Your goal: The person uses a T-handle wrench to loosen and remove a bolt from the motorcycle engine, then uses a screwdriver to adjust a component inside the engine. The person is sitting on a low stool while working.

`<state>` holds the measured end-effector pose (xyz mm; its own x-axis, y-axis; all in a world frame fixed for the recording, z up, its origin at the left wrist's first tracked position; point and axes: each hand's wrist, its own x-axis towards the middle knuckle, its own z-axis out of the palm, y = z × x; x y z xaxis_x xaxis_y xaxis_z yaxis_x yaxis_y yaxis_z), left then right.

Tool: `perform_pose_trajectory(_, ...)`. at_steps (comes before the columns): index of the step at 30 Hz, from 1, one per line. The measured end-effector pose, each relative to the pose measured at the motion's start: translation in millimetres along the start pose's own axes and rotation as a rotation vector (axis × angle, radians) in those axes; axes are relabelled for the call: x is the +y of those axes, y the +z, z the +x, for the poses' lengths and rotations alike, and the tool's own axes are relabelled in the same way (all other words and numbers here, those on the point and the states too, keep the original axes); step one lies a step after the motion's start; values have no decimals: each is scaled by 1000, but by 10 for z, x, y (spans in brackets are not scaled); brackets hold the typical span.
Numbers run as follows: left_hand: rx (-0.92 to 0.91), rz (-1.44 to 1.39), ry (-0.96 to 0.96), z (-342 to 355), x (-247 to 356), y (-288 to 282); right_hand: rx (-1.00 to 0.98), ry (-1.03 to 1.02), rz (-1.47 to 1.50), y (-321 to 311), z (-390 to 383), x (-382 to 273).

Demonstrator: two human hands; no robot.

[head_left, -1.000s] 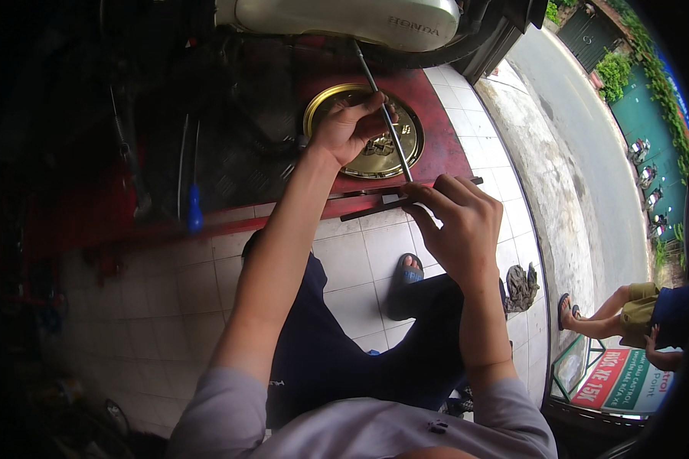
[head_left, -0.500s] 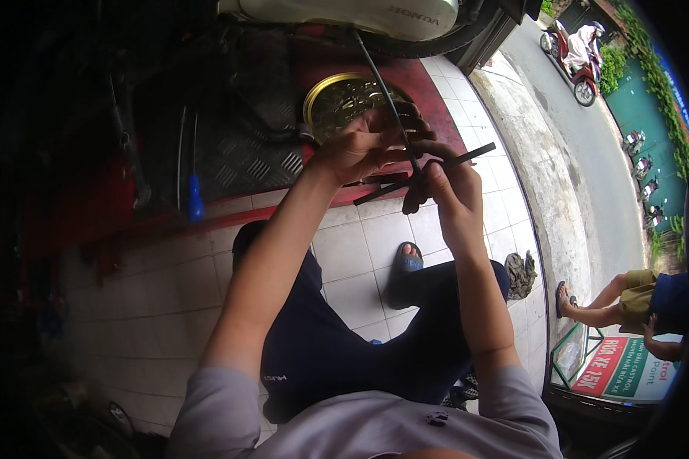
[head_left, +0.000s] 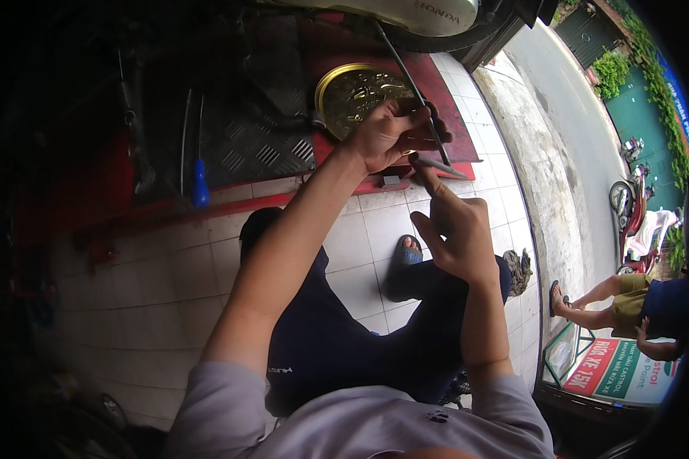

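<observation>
A long T-handle wrench [head_left: 403,64] runs from the underside of a pale scooter body [head_left: 429,17] down toward me. My left hand [head_left: 390,134] is wrapped loosely round its shaft near the lower end. The wrench's crossbar [head_left: 445,167] lies just past those fingers. My right hand [head_left: 459,229] has its index finger stretched up against the end of the crossbar, with the thumb spread away and the other fingers partly curled. Behind my left hand sits a round gold tray [head_left: 352,96] with small metal parts in it.
On the red platform [head_left: 230,205] lie a blue-handled screwdriver [head_left: 200,187] and a thin metal rod [head_left: 184,145]. A grey rag [head_left: 519,272] rests on the white tiles by my right knee. A person in yellow-green shorts [head_left: 631,306] stands at the right, beside the street.
The crossbar has turned, and my right hand has gone from gripping around it to touching it with one finger. My left hand stays on the shaft. A red scooter has moved along the street.
</observation>
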<state>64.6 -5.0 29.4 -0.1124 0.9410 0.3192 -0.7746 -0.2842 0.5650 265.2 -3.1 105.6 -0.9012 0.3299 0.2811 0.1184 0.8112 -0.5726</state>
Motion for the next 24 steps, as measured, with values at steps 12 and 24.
perform_pose_trajectory(12, 94, -18, 73, 35, 45, 68, -173, 90, 54, -67, -2, -169)
perform_pose_trajectory(24, 171, -13, 75, 67, 5, 11, -98, 179, 86, -21, 21, -241)
